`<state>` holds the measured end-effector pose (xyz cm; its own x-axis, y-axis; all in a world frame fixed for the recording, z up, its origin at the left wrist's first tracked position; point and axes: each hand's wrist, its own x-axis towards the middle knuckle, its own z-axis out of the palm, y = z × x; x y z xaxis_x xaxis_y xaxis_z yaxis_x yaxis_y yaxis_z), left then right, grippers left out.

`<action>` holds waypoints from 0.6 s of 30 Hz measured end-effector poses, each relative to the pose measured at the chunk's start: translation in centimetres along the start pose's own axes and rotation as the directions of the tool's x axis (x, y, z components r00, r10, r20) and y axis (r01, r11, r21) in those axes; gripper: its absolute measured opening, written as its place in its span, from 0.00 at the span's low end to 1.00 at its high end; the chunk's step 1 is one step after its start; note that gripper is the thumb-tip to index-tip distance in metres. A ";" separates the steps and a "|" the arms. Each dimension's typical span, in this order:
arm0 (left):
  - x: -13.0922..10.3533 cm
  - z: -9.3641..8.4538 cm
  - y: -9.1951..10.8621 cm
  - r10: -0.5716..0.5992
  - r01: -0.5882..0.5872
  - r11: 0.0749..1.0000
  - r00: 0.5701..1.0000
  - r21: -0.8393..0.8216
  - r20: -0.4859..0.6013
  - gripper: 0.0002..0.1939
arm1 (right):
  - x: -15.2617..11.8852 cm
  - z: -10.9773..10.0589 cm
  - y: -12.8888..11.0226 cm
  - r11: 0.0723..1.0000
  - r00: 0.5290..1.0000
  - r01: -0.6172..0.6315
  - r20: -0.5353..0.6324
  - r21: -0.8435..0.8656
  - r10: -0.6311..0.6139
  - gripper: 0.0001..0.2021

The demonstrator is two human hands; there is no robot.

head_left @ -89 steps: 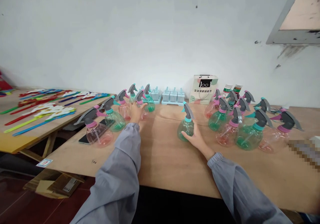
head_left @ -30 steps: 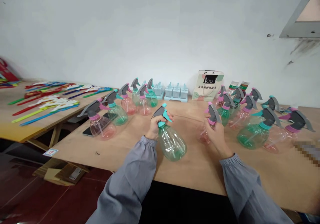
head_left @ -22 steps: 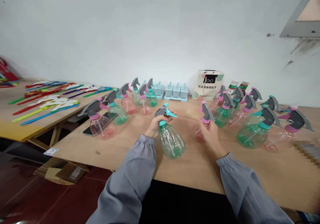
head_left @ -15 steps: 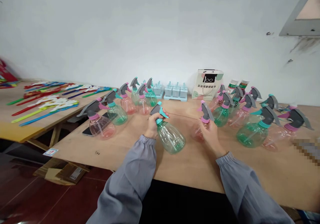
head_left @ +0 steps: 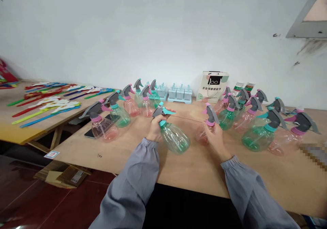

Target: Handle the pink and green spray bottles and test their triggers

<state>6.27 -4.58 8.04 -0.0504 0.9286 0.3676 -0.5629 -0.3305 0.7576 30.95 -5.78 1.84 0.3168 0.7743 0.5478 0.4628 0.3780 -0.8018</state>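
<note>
My left hand [head_left: 154, 128] is closed around the neck and grey trigger head of a green spray bottle [head_left: 176, 140]. That bottle tilts, its base toward the right, and its turquoise trigger points right. A pink spray bottle [head_left: 201, 135] is in my right hand [head_left: 215, 133], which is wrapped round its neck below the pink collar; part of its body is hidden by the fingers. Close to my left hand stands another pink spray bottle [head_left: 147, 108]. Right of my right hand is a green spray bottle [head_left: 226, 118].
Several more pink and green spray bottles stand left and right on the wooden table [head_left: 178, 174]. A phone [head_left: 89, 133] lies at the left. Pale blue ice-pop moulds [head_left: 180, 95] and a paper bag [head_left: 212, 86] are by the wall. Colourful plastic sticks [head_left: 51, 115] cover the left table.
The green bottle in my left hand has tipped a little, its trigger now sticking out further right and its base slightly raised. My right hand and the pink bottle are nearly still.
</note>
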 end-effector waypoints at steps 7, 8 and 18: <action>0.0 -1.0 0.0 0.057 -0.077 0.967 0.995 0.241 0.086 0.06 | 0.1 0.0 0.0 1.000 1.000 0.027 0.005 -0.001 -0.027 0.18; 0.1 -1.3 0.3 0.088 -0.112 0.942 0.992 0.318 0.088 0.06 | 0.1 0.0 0.1 1.000 1.000 0.030 0.007 -0.002 -0.030 0.18; 2.2 -8.6 4.2 0.504 -0.119 0.458 0.851 0.881 -0.147 0.11 | 0.1 0.0 0.0 0.999 0.999 0.045 0.003 -0.025 -0.045 0.18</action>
<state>-3.32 -2.50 7.35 -0.4478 0.6482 0.6159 0.4753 -0.4109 0.7780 30.99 -5.70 1.86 0.2937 0.7579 0.5825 0.4974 0.3992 -0.7702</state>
